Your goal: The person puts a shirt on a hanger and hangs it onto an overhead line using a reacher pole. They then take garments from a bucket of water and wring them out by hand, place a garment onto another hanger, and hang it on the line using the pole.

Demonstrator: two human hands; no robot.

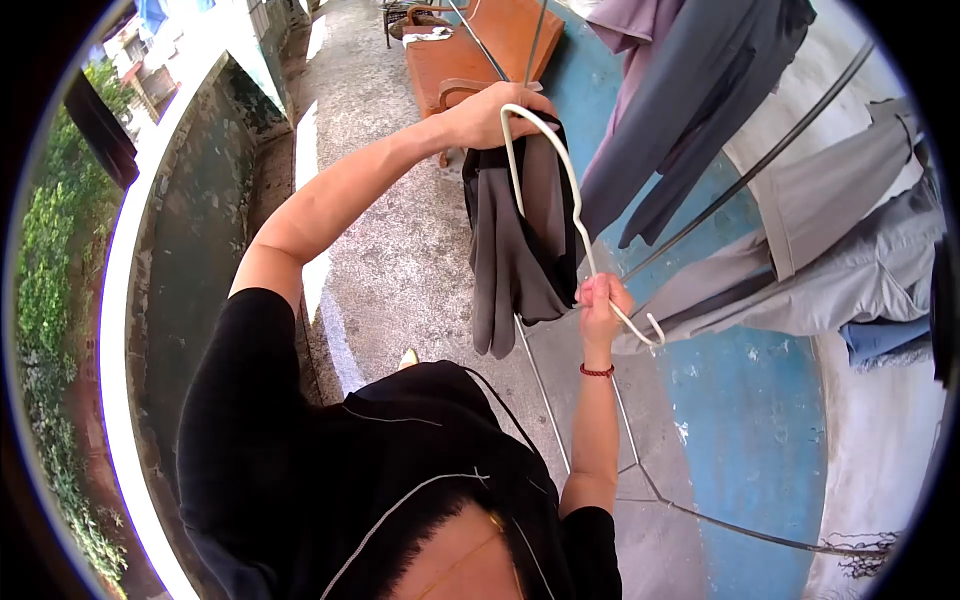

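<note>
Fabric (495,260), grey-brown with black parts, hung in loose folds below the left hand (488,114) in the head view. That hand was closed on its upper edge, some fingertips hidden, beside the rounded end of a slim, cream-white clothes hanger (577,210). The right hand (603,303) was clenched around the hanger near its hook; a dark-red bracelet (597,371) circled that wrist. A long dark-grey garment (680,110) hung beyond the hands, near a grey metal pole (800,120). An orange-brown seat (430,75) with curved armrests stood farther off.
</note>
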